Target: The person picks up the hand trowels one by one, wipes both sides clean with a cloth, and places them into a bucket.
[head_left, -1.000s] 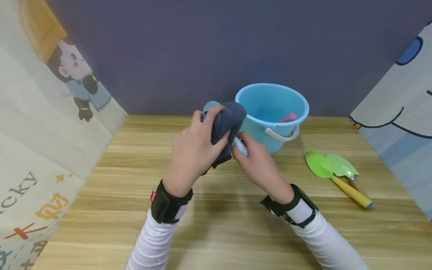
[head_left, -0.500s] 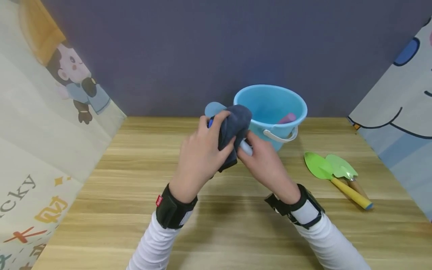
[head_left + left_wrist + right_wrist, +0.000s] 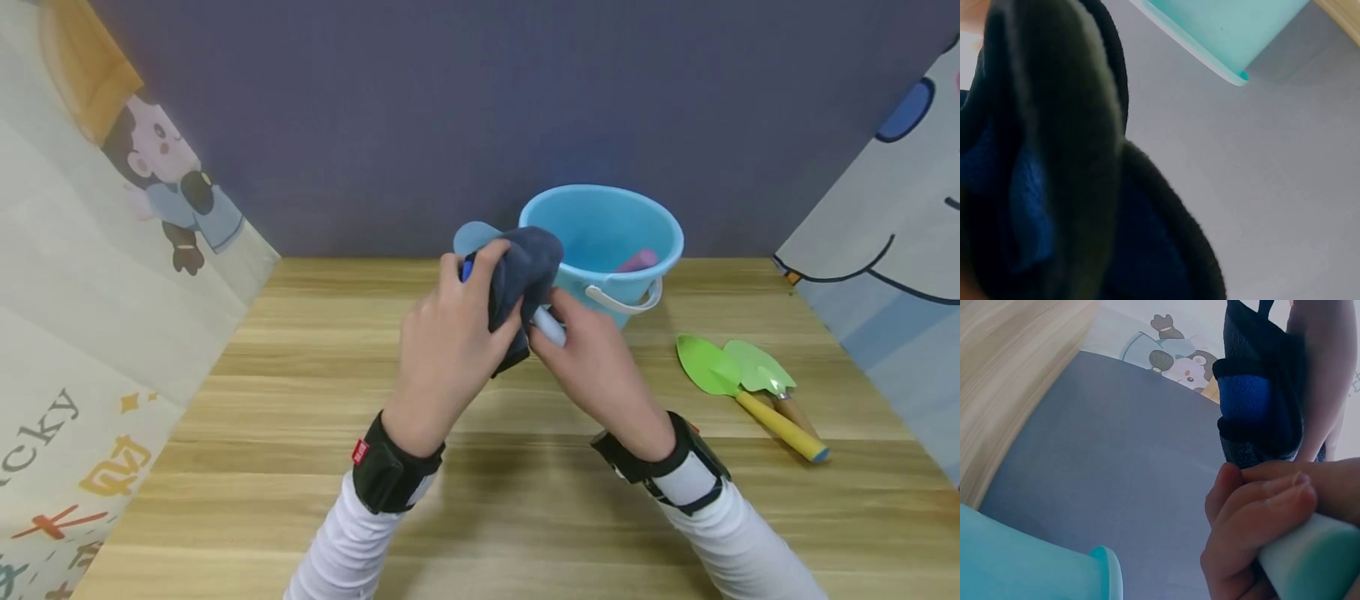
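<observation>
In the head view, my left hand (image 3: 446, 342) grips a folded dark grey cloth (image 3: 534, 254) with black edging. Bright blue fabric (image 3: 1246, 400) shows inside its folds in the right wrist view. The cloth is bunched around a light blue tool, whose rounded flat end (image 3: 474, 237) sticks out beyond the left fingers. My right hand (image 3: 596, 367) has its fingers curled round the tool's thick pale blue handle (image 3: 550, 327). The cloth hides the tool's middle. Both hands are above the table, just in front and left of a light blue bucket (image 3: 577, 292).
A pinkish-purple piece (image 3: 638, 261) lies inside the bucket, and its white handle (image 3: 626, 303) hangs at the front. To the right, a green trowel with a yellow handle (image 3: 782, 427) overlaps a paler green one (image 3: 759, 367). A dark panel (image 3: 375, 125) stands behind the table.
Both hands have shifted slightly to the right with the cloth and the tool, mostly in the first half second. Their grips look the same. Bucket and trowels stay where they were.
</observation>
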Demonstrator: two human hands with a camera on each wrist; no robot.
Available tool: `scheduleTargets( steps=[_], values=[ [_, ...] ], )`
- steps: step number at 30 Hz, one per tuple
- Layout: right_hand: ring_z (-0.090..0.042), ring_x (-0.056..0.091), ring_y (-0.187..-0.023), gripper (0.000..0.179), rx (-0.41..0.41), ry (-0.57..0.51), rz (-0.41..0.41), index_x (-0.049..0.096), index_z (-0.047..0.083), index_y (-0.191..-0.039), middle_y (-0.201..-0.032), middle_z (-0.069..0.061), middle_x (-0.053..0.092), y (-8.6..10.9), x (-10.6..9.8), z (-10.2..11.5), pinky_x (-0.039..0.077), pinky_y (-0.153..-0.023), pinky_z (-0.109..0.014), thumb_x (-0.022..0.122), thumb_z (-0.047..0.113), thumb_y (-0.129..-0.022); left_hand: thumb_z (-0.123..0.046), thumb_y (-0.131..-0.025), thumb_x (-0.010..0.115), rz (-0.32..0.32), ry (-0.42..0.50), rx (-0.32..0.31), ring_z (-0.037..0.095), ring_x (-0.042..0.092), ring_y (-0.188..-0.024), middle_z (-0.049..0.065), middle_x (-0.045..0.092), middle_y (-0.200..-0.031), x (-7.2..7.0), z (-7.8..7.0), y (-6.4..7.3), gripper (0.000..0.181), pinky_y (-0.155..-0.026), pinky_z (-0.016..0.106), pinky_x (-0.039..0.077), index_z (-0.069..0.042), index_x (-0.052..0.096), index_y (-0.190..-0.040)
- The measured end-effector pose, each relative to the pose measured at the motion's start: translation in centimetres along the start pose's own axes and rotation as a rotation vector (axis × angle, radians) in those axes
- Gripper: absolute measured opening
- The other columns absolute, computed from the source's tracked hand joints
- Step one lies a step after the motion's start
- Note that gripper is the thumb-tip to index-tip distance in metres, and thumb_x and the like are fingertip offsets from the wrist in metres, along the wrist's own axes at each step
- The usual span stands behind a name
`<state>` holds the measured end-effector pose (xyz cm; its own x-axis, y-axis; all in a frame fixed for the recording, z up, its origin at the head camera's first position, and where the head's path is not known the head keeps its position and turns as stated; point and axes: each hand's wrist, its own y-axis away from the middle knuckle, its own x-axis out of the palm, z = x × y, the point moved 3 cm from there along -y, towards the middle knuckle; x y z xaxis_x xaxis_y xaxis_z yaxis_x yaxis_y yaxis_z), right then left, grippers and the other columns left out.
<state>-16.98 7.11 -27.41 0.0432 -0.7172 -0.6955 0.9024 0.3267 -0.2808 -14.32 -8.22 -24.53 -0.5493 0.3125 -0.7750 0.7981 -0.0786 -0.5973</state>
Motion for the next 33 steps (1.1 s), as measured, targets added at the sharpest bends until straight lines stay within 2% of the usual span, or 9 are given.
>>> scheduleTargets(
  steps=[8,18,23,27,33],
  values=[
    [-0.019,0.051,-0.061,0.027,-0.003,0.012,0.007,0.060,0.011,-0.127,-0.080,-0.007,0.059,0.1,0.2,0.5,0.043,-0.060,-0.033,0.060,0.017,-0.100,-0.041,-0.094,0.070,-0.056,-0.055,-0.006,0.026,0.061,-0.057,0.018,0.059,-0.105,-0.4,0.3,-0.1,0.059,-0.048,0.041,0.053,-0.025,0.044,-0.145],
    [-0.017,0.050,-0.058,0.030,-0.003,0.026,0.009,0.060,0.010,-0.129,-0.079,-0.008,0.060,0.3,0.3,0.8,0.042,-0.057,-0.032,0.060,0.015,-0.100,-0.038,-0.093,0.072,-0.092,-0.027,-0.010,0.029,0.064,-0.061,0.020,0.060,-0.106,-0.6,0.6,-0.4,0.059,-0.052,0.043,0.056,-0.022,0.046,-0.143],
    [-0.018,0.050,-0.057,0.029,-0.001,0.030,0.010,0.060,0.009,-0.127,-0.079,-0.009,0.060,0.4,0.4,0.8,0.042,-0.057,-0.032,0.061,0.014,-0.099,-0.037,-0.093,0.072,-0.108,-0.025,-0.018,0.029,0.064,-0.059,0.020,0.061,-0.106,-0.6,0.9,-0.4,0.058,-0.051,0.043,0.055,-0.022,0.046,-0.142],
    [-0.018,0.054,-0.060,0.030,0.020,0.033,0.018,0.059,0.006,-0.127,-0.089,-0.011,0.067,0.3,0.6,0.8,0.044,-0.058,-0.032,0.062,0.016,-0.099,-0.036,-0.093,0.071,-0.113,-0.023,-0.031,0.029,0.063,-0.058,0.020,0.061,-0.107,-0.6,1.1,-0.5,0.057,-0.050,0.043,0.054,-0.023,0.045,-0.142],
    [-0.017,0.055,-0.062,0.023,0.044,0.028,0.035,0.058,0.006,-0.117,-0.093,-0.010,0.069,0.3,0.7,0.8,0.045,-0.060,-0.031,0.062,0.019,-0.099,-0.036,-0.095,0.070,-0.116,-0.027,-0.045,0.029,0.063,-0.057,0.021,0.060,-0.108,-0.8,1.5,-0.5,0.057,-0.049,0.043,0.053,-0.022,0.044,-0.143]
  ],
)
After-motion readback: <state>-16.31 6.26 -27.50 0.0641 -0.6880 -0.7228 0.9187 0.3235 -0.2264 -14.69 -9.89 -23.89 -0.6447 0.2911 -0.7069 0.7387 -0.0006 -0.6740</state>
